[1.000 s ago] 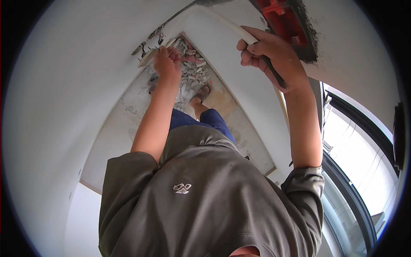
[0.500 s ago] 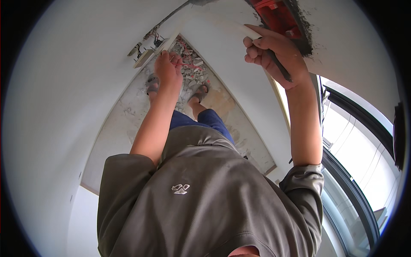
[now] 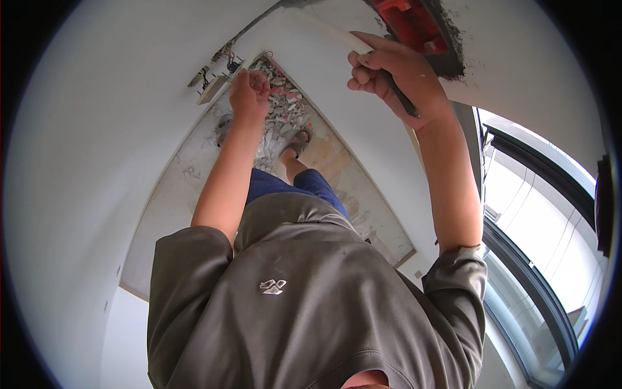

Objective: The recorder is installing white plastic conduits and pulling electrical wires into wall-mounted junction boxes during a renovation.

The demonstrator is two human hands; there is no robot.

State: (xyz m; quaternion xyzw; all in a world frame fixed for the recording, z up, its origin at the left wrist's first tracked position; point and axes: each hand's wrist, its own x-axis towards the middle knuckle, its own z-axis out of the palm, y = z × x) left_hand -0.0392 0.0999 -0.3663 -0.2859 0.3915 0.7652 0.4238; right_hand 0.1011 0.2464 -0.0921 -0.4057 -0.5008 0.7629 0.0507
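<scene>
My left hand (image 3: 251,94) is raised at upper left, its fingers curled in and closed. What they hold, if anything, is hidden; a pale, flat rectangular piece (image 3: 210,91) with loose dark wires (image 3: 232,65) around it lies right beside them. A thin red strand (image 3: 283,93) shows at the fingers' other side. At upper right my right hand (image 3: 405,74) is closed around a dark-handled tool (image 3: 402,95). A pale, long part (image 3: 357,44) sticks out past the thumb side, blurring into the wall. Just beyond that hand is a red box (image 3: 411,26) in the wall.
Rough grey mortar (image 3: 455,55) rims the wall recess. Broken rubble (image 3: 280,107) is heaped in the floor corner by my sandalled feet. A dark-framed window (image 3: 531,259) stands at right. White walls (image 3: 78,162) close in on the left.
My right hand, with the dark-handled tool, has shifted left and slightly up. My left hand has moved slightly up and left. Both hands keep their closed shape.
</scene>
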